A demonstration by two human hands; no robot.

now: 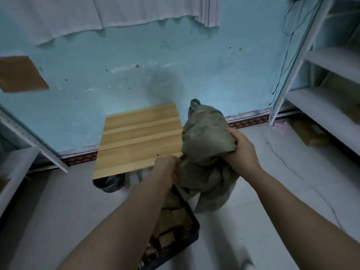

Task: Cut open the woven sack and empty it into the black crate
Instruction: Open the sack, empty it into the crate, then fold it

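Observation:
The grey-green woven sack (204, 152) hangs crumpled and limp in the air between both hands. My left hand (166, 168) grips its left edge, fingers curled into the cloth. My right hand (241, 151) clutches a bunch of it on the right side, a little higher. Below, partly hidden by my left forearm, the black crate (192, 230) sits on the floor holding several tan cardboard boxes (175, 213). The sack's lower end dangles just past the crate's right rim.
A small wooden table top (140, 137) stands against the blue wall just beyond the sack, with a black bin bag (109, 184) under it. White metal shelving stands at the right (327, 106) and left (17, 152). The floor is pale tile.

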